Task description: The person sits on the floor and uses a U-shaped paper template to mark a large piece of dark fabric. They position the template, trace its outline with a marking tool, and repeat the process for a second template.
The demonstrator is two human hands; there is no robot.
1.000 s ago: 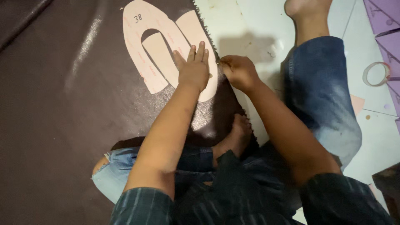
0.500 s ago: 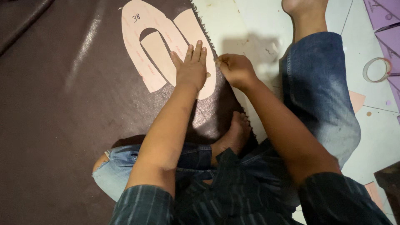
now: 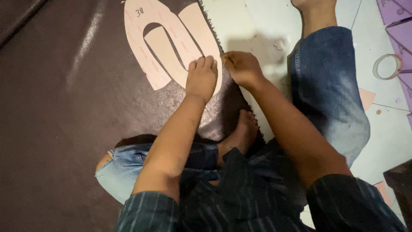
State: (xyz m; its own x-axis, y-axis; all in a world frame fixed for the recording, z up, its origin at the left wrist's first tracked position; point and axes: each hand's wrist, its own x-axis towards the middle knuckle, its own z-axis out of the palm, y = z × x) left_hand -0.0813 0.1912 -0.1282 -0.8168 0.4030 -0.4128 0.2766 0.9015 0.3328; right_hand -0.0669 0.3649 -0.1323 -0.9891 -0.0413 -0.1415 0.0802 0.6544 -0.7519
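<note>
A large sheet of dark brown leather-like material (image 3: 64, 107) covers the floor across the left and middle of the head view, its ragged right edge running down from the top toward the person's bare foot (image 3: 240, 135). To the right of that edge lies a pale tiled floor (image 3: 257, 21), where the person sits with legs in blue denim jeans (image 3: 330, 86) and sleeves of a dark striped shirt (image 3: 240, 202) at the bottom.

Near the top edge of the dark sheet, close to its ragged right border, rests a pale pink U-shaped card pattern (image 3: 141, 38), flat on the material, with a narrower tongue-shaped pale card piece (image 3: 165, 53) lying inside its opening. The pattern's right limb reaches almost to the sheet's frayed edge.

The left hand (image 3: 201, 79) lies palm down on the lower right limb of the pattern, fingers together and stretched flat, pressing the card against the sheet rather than gripping it. The right hand (image 3: 242, 68) sits just beside it at the ragged edge, curled into a loose fist with fingertips pinched together near the pattern's border; whatever it may hold there is too small and hidden to tell.

At the right edge of the tiled floor, well apart from the hands, lie a roll of clear tape (image 3: 386, 66) and purple sheet pieces (image 3: 397, 17).
</note>
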